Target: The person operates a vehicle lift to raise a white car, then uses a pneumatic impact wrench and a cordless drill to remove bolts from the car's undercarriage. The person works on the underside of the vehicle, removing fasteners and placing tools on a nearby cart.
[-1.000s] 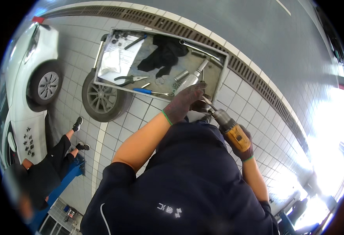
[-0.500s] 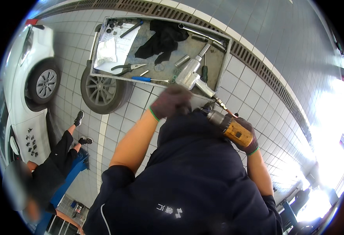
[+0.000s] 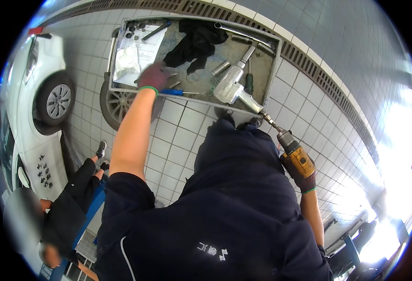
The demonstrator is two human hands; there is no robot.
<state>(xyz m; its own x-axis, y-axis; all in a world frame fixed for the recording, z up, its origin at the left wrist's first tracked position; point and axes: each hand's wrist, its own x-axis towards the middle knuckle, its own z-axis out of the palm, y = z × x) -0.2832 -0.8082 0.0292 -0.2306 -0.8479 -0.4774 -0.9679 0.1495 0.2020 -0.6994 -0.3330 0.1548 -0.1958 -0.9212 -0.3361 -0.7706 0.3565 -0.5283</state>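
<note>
My right hand (image 3: 301,176), in a dark glove with a green cuff, grips a yellow-and-black power drill (image 3: 299,160). The drill's grey chuck points up and left, beside my right leg. In the metal tray (image 3: 187,99) ahead, my gloved left hand (image 3: 153,77) lies over the pliers (image 3: 172,75), hiding most of them and its own fingers. Next to that hand are a small metal cylinder (image 3: 175,85) and a blue-handled screwdriver (image 3: 172,92). A silver air impact wrench (image 3: 231,85) with a long socket rests at the tray's right side.
Also in the tray are a black cloth (image 3: 194,44), a ratchet wrench (image 3: 243,33), a loose socket (image 3: 221,68), a white packet (image 3: 126,61) and paper. A wheel (image 3: 117,105) stands below the tray's left end. A white car (image 3: 35,93) and another person (image 3: 63,210) are at left.
My left hand has moved forward and left, from near my knees onto the pliers in the tray. My right hand has shifted right and slightly back with the drill.
</note>
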